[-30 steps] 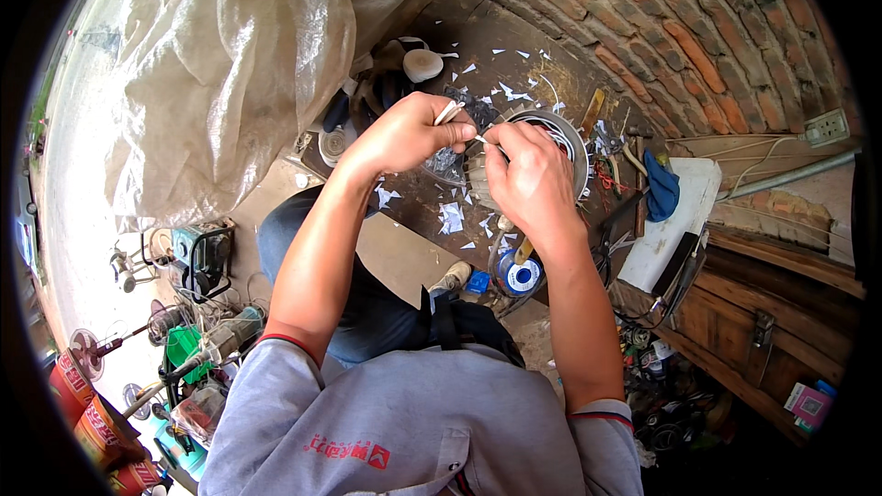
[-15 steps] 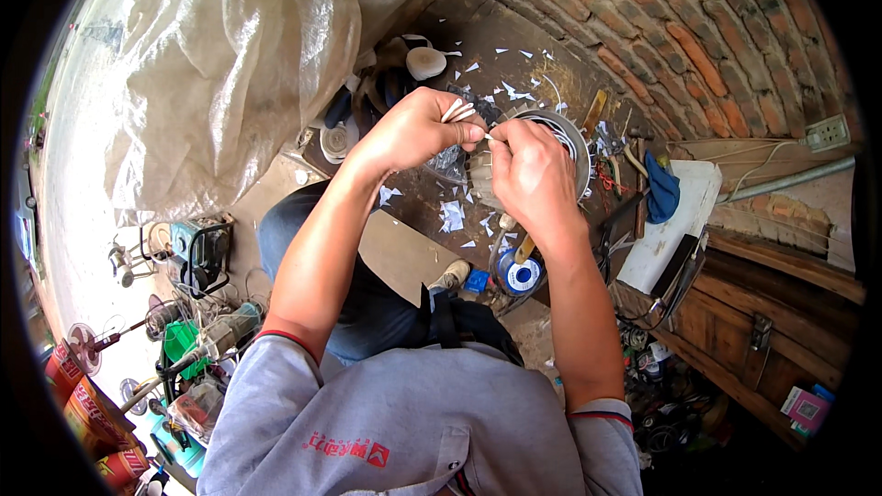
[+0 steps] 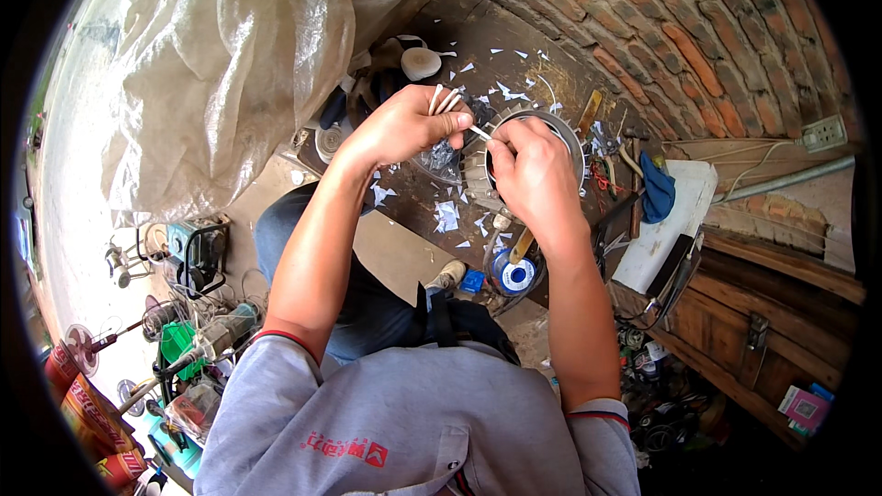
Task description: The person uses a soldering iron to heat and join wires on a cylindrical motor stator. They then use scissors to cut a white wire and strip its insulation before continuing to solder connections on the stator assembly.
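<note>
My left hand is closed round a small bundle of thin white tubing, its bends sticking up past the fingers. A short straight piece of the tubing spans the gap to my right hand, which pinches it between thumb and fingers. Just under my right hand sits a round finned metal motor housing, its ring-shaped rim showing beyond the knuckles. Part of its inside is hidden by that hand. Dark clear plastic wrap lies beside the housing, below my left fingers.
White paper scraps litter the dark worktop. A blue-and-white wire spool stands near its front edge, and a white tape roll lies at the back. Hand tools lie right, before the brick wall. A plastic sheet hangs left.
My hands have drawn slightly apart, so a longer piece of white tubing shows between them. The bends in my left hand have tilted a little.
</note>
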`<state>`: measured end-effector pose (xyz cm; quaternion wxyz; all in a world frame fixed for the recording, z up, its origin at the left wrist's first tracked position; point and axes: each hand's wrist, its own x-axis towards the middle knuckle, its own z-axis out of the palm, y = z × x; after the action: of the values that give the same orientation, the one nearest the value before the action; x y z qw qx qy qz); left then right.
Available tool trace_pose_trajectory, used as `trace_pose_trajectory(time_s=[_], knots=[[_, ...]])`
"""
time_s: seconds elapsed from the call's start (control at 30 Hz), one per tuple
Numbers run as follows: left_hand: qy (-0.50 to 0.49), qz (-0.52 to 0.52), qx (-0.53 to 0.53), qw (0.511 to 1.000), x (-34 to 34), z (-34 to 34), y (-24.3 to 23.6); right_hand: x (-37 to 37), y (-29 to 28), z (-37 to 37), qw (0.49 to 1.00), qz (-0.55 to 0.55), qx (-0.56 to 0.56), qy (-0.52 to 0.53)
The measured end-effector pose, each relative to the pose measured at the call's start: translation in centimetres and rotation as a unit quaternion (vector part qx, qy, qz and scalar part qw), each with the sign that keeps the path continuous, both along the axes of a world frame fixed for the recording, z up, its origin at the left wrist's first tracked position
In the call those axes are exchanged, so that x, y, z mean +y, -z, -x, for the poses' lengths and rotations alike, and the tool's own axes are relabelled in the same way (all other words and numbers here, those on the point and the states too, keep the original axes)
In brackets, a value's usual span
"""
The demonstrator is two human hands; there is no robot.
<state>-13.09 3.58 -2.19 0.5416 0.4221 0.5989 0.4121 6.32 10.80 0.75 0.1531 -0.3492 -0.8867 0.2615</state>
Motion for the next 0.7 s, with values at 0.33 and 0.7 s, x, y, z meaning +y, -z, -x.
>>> trace_pose_trajectory(time_s=[0.33, 0.7], knots=[[-0.014, -0.039, -0.034, 0.999, 0.4, -2.2, 0.2, -0.3, 0.8, -0.2, 0.999, -0.017, 0.026, -0.013], [-0.175, 0.078, -0.140, 0.971, -0.5, -1.9, -0.2, 1.5, -0.1, -1.0, 0.974, 0.220, 0.004, 0.055]])
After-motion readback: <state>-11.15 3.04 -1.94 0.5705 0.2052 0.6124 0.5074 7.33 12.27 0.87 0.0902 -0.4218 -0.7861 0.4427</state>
